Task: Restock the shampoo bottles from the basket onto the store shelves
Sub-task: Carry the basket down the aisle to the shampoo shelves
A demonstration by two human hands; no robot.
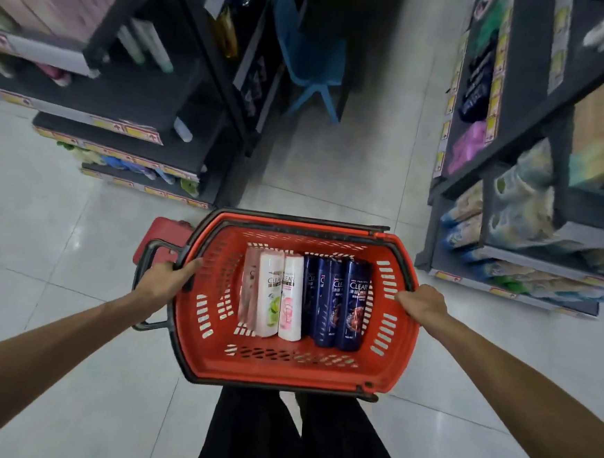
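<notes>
both hands grip the red basket (292,374), left hand (166,279) and right hand (423,305) on opposite rims; shampoo bottles (302,299) between them, none shelved yet, all restocking left.

The red basket (281,375) holds white bottles (269,295) beside dark blue bottles (354,305)

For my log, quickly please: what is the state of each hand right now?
Left hand: fingers grip the left rim of the red basket.
Right hand: fingers grip its right rim.
</notes>
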